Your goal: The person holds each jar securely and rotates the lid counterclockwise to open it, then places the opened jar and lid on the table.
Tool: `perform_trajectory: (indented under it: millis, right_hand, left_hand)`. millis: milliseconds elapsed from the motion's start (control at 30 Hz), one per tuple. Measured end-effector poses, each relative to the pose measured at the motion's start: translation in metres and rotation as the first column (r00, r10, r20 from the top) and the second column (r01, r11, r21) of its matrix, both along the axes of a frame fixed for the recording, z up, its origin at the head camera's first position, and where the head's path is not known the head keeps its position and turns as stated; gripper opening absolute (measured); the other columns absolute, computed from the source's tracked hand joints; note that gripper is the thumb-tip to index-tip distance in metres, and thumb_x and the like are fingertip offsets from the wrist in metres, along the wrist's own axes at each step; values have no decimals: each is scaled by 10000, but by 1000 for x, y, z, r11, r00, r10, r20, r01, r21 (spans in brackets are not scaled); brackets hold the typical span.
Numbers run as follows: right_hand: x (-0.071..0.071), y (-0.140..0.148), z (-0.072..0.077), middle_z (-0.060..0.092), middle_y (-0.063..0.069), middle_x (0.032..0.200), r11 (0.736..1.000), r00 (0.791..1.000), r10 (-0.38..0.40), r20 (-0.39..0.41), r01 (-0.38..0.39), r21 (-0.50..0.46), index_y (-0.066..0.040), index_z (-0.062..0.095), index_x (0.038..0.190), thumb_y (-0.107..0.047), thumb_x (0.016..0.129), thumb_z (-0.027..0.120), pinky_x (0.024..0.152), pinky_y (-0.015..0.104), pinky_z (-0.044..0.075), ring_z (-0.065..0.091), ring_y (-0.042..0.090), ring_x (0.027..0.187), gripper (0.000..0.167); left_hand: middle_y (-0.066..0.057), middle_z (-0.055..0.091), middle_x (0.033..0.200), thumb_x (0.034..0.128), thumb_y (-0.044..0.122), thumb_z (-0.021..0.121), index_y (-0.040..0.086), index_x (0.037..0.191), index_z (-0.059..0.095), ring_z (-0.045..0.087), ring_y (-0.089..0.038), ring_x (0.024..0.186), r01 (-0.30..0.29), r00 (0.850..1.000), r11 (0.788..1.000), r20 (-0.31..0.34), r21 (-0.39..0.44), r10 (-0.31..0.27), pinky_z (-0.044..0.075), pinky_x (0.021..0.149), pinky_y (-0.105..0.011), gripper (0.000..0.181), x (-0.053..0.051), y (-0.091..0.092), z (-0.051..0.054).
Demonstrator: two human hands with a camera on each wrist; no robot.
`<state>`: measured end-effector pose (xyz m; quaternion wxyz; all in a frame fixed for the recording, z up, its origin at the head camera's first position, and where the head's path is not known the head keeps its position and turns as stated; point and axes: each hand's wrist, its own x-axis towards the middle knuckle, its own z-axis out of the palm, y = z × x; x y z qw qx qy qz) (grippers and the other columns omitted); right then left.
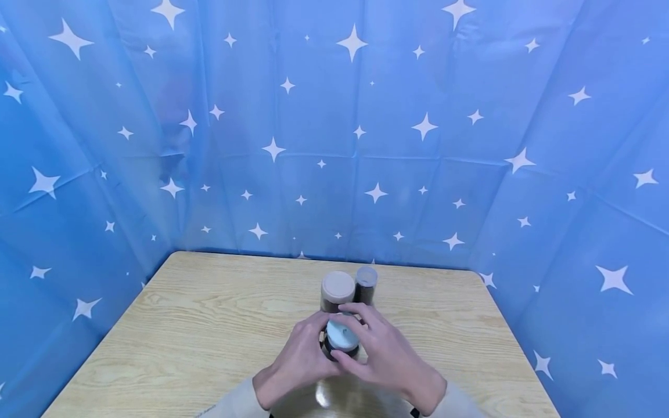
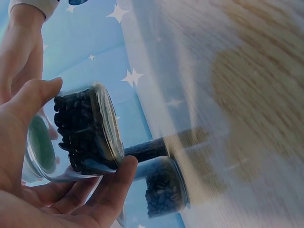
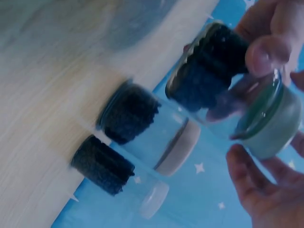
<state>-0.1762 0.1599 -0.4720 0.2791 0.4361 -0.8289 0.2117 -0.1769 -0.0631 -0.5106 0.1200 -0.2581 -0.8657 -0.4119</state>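
A glass jar (image 2: pixel 83 133) of dark beans with a pale green lid (image 1: pixel 342 335) is held above the table between both hands. My left hand (image 1: pixel 303 357) grips the jar's glass body, fingers curled round its side and base in the left wrist view. Over the lid, my right hand (image 1: pixel 384 348) has its fingers and thumb curved round the rim (image 3: pixel 273 121). Just behind stand a wider jar (image 3: pixel 145 121) with a pinkish-white lid (image 1: pixel 338 285) and a slimmer jar (image 3: pixel 107 166) with a translucent lid (image 1: pixel 367 276), both partly filled with dark contents.
The light wood-grain table (image 1: pixel 209 325) reflects light near its front. Blue cloth (image 1: pixel 324 128) with white stars hangs behind it and along both sides. The two standing jars are close together, right behind the hands.
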Motion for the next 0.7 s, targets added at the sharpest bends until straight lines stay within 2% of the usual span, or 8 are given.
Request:
perform_trajectory:
  millis: [133, 233, 700]
  right_hand:
    - [4, -4, -3, 723, 99, 1436, 999, 999, -20, -44, 18, -36, -173, 748, 1503, -386, 1073, 851, 901, 391, 692, 774, 260, 1174, 491]
    - [6, -5, -6, 724, 102, 1428, 999, 998, -26, -58, 23, -47, -166, 755, 1496, -363, 1082, 843, 901, 390, 697, 772, 262, 1180, 467]
    - [11, -3, -10, 709, 112, 1463, 997, 998, -60, -2, 60, -46, -163, 745, 1510, -388, 1104, 819, 904, 397, 712, 755, 263, 1248, 471]
  left_hand:
    - [49, 817, 1263, 736, 256, 1062, 182, 1406, 769, 758, -91, 1129, -1, 1000, 1000, 8, 5, 1, 671, 940, -294, 735, 0, 0, 0]
    - [47, 817, 1263, 739, 251, 1053, 182, 1398, 769, 758, -90, 1128, 5, 1000, 1000, 7, 4, -5, 665, 932, -280, 721, 0, 1, 0]
    - [63, 826, 1253, 729, 253, 1068, 190, 1381, 774, 752, -73, 1130, 10, 1000, 1000, -3, 2, -9, 667, 937, -294, 718, 0, 3, -1]
